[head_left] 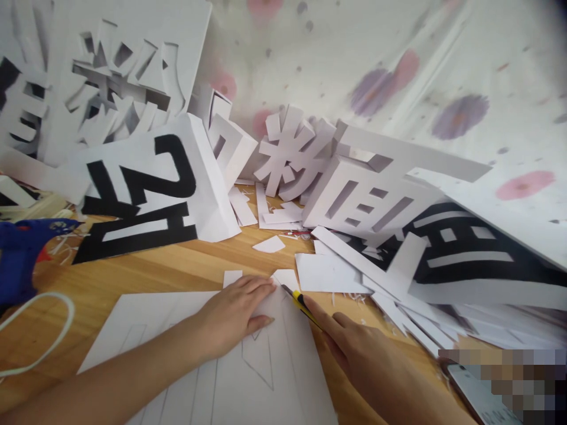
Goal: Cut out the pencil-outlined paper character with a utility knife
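Observation:
A white foam-like sheet (177,330) with pencil-drawn outlines lies on the wooden table in front of me. My left hand (241,307) rests flat on its upper part, fingers stretched to the right and pressing it down. In my right hand (336,330) is a yellow and black utility knife (305,304). The knife's blade tip meets the sheet near its top right edge, just beside my left fingertips. Part of the sheet is hidden under my left forearm.
Cut-out white characters (296,153) stand against a flower-patterned curtain (376,88). A black-printed paper (208,195) leans at left. A blue glue gun (18,260) and its white cable (71,313) lie far left. White offcuts (332,274) and a phone (473,389) are at right.

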A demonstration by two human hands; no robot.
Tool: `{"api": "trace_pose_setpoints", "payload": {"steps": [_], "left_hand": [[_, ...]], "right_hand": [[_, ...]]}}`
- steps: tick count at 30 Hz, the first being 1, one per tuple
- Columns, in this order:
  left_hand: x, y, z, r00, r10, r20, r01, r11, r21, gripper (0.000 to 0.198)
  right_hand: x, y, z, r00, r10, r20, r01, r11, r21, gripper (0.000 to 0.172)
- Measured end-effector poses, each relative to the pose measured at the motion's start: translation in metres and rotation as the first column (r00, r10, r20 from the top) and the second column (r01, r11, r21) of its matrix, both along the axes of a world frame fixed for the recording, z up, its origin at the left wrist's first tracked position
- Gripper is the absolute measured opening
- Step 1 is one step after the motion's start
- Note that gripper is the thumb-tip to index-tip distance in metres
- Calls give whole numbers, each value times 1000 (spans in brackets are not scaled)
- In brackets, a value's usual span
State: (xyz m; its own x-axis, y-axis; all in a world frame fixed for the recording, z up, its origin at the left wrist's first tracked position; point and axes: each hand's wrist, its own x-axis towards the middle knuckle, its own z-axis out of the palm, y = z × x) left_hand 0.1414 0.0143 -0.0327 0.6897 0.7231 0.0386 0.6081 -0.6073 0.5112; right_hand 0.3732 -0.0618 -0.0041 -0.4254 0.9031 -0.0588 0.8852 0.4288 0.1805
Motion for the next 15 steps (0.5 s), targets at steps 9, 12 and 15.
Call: {"api": "trace_pose_setpoints", "payload": {"steps": [9,12,15], "left_hand": [[0,0,0,1000,0,-6,0,1000,12,46],[1,1,1,1000,-8,-25,8,1000,3,47],[1,1,4,999,-9,-36,8,1000,-15,47]], "right_hand": [[10,-1,-12,999,-9,-49,11,999,39,72],[15,-4,-17,998,-28,-63,30,999,33,74],[21,-8,-20,997,-31,-74,34,998,49,75]]}}
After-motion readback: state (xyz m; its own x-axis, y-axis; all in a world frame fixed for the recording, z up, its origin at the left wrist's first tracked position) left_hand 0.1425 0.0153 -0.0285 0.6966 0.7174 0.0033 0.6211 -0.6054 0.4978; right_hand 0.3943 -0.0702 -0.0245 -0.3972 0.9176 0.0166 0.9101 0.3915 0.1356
